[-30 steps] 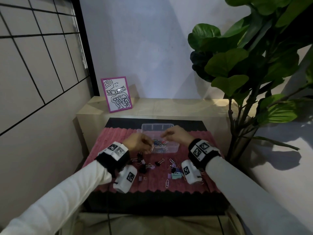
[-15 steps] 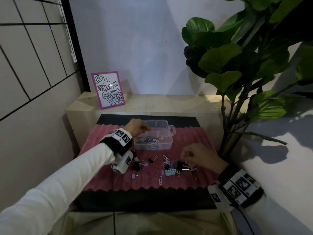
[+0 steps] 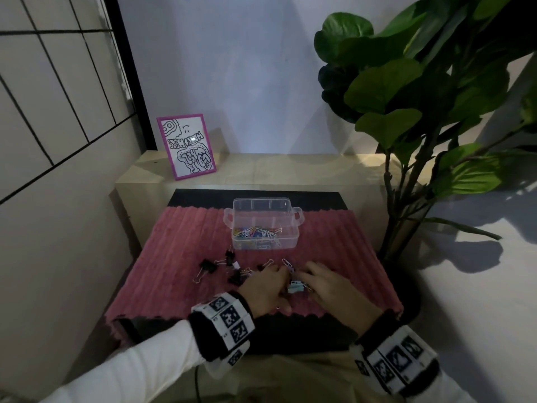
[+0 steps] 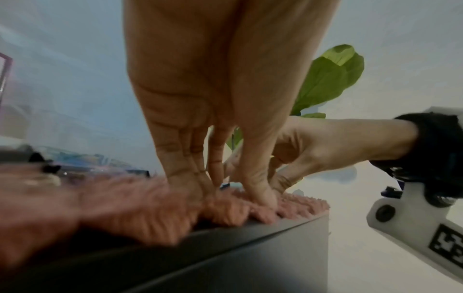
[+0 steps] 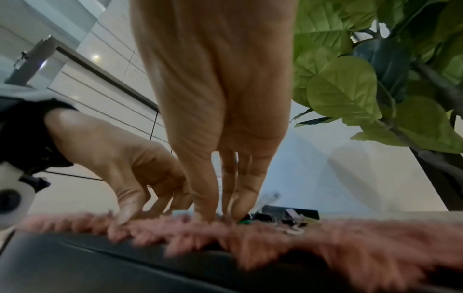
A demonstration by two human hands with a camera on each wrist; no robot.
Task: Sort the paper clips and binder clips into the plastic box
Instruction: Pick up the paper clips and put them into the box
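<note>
A clear plastic box [image 3: 293, 228] stands at the back of the pink mat [image 3: 174, 257], with several coloured paper clips [image 3: 255, 232] in its near compartment. Black binder clips [image 3: 207, 266] and loose paper clips [image 3: 286, 261] lie scattered in front of it. My left hand [image 3: 280, 287] [image 4: 230, 196] stands arched with thumb and fingertips apart, pressing on the mat. My right hand [image 3: 308, 279] [image 5: 221, 214] points its fingers down right beside it, thumb and fingers close together. A pale blue binder clip [image 3: 295, 286] lies between the hands. What the right fingertips touch is hidden.
A framed drawing [image 3: 189, 146] leans on the wooden shelf [image 3: 290, 167] behind the mat. A large leafy plant [image 3: 406, 97] rises at the right, its stem close to the mat's right edge. The mat's front edge [image 3: 261, 315] lies just under my wrists.
Both hands were at the box a second ago. The right hand came back to the pile first, then the left hand left the box and came down beside it.
</note>
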